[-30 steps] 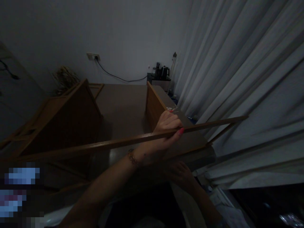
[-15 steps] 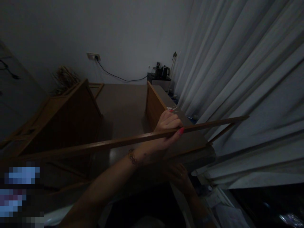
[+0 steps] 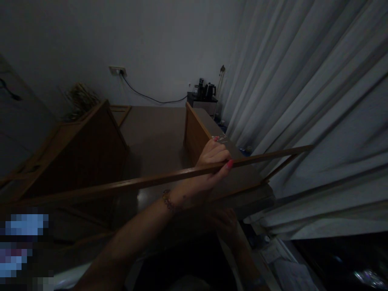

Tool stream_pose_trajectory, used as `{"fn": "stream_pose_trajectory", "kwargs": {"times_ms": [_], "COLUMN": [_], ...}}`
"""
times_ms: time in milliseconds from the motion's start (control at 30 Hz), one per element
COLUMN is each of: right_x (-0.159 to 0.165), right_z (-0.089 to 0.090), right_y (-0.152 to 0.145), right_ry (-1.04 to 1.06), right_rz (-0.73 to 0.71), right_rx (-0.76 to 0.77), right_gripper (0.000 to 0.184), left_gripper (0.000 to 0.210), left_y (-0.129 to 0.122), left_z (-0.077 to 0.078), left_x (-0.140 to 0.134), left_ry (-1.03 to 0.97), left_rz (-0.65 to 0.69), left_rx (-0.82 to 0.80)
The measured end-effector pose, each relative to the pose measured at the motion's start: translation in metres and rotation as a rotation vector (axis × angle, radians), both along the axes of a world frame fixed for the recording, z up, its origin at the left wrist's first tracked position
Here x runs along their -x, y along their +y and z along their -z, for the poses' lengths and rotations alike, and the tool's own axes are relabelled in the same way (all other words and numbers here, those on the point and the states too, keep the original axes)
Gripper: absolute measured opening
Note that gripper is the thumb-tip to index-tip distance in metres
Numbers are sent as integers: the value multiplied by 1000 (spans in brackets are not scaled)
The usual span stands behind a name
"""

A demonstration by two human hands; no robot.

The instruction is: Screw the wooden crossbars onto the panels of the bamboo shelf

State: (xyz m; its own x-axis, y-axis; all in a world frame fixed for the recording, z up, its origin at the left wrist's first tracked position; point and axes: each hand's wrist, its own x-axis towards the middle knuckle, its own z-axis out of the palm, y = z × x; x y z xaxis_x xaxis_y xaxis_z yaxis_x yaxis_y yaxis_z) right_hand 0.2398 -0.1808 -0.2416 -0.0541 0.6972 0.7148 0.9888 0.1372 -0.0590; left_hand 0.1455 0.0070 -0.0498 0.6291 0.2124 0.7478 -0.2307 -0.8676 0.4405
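Note:
My left hand (image 3: 214, 155), with a bracelet at the wrist and red nails, is wrapped round a long brown wooden rail (image 3: 157, 178). The thumb lies along the near side of the rail and the fingers go over its top. The rail runs slantwise across the view, with a short wooden bar (image 3: 280, 167) meeting it near the right end. Lower down, in deep shadow, is my right hand (image 3: 226, 226), near a dark padded edge (image 3: 254, 202) below the rail. Its fingertips fade into the dark, so its grip is unclear.
Wooden panels stand at left (image 3: 81, 157) and centre (image 3: 198, 135). Dried stems (image 3: 80, 99) lie behind the left panel. At the back, a black kettle (image 3: 209, 91) sits on a small cabinet, near a cable (image 3: 145, 96) along the wall. A pale curtain (image 3: 303, 101) hangs at right.
The view has shifted very slightly, so the rail and panels appear a little further left and higher. My left hand keeps its hold on the rail.

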Motion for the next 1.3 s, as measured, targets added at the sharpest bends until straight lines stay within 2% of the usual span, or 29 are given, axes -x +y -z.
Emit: {"fn": "stream_pose_trajectory", "kwargs": {"times_ms": [400,733,967,1300], "right_x": [12,16,20,21], "right_z": [-20,-17,-15,-17], "right_y": [3,5,9,4], "right_ry": [32,55,100,48], "right_rz": [-6,4,5,-18], "right_rx": [-44,-70,-157,-111], "right_gripper": [17,16,13,15], "left_gripper": [33,32,33,37], "left_y": [-1,-1,0,3], "left_z": [0,-1,-1,0], "left_x": [0,0,1,3], "left_ry": [-14,-38,-18,-42], "left_rz": [-30,-9,-1,19], "left_rx": [-19,-27,-8,-31]}}
